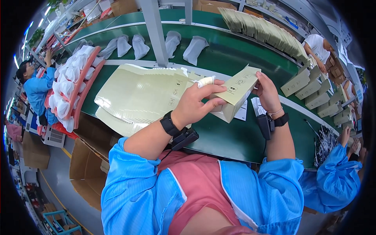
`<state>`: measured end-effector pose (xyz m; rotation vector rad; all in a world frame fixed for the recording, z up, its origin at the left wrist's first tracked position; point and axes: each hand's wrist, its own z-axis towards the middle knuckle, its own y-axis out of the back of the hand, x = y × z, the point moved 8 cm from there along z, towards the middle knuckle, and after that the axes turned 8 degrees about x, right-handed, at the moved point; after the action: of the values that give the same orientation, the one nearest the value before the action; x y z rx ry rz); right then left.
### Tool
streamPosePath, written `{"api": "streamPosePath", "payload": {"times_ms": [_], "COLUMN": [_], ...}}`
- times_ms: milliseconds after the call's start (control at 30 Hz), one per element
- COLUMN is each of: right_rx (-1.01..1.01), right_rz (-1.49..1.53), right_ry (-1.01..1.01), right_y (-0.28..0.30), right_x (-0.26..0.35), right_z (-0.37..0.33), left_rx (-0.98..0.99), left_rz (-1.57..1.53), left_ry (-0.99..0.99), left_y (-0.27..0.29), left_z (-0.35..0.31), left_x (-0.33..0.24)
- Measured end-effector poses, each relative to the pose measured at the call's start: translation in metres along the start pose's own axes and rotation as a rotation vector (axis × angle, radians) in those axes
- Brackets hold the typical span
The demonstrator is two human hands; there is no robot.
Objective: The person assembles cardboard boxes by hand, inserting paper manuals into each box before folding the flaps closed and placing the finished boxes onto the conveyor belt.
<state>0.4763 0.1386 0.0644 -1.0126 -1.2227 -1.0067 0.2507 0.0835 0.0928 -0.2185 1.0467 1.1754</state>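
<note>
Thumb and fingers of my left grip (197, 101) pinch this cream carton (239, 83), my right grip (268, 94) curls against its end: mid-shaping, seemingly; squaring needs both.

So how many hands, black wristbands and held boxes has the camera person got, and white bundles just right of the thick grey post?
Left hand and right hand: 2
Black wristbands: 2
Held pale box: 1
White bundles: 2
Total: 7
</note>
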Motion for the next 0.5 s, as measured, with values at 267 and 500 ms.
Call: {"api": "streamPosePath", "payload": {"times_ms": [267,500], "right_rx": [-0.013,-0.012], "right_rz": [0.023,0.029], "right_ry": [-0.018,-0.028], "right_y": [-0.003,-0.003], "right_x": [0.003,-0.004], "right_z": [-0.003,-0.001], "left_rx": [0.012,0.036], "left_rz": [0.127,-0.014], "left_ry": [-0.121,-0.059], "left_y": [0.0,0.0], "left_z": [-0.001,-0.003], "left_x": [-0.009,0.003]}}
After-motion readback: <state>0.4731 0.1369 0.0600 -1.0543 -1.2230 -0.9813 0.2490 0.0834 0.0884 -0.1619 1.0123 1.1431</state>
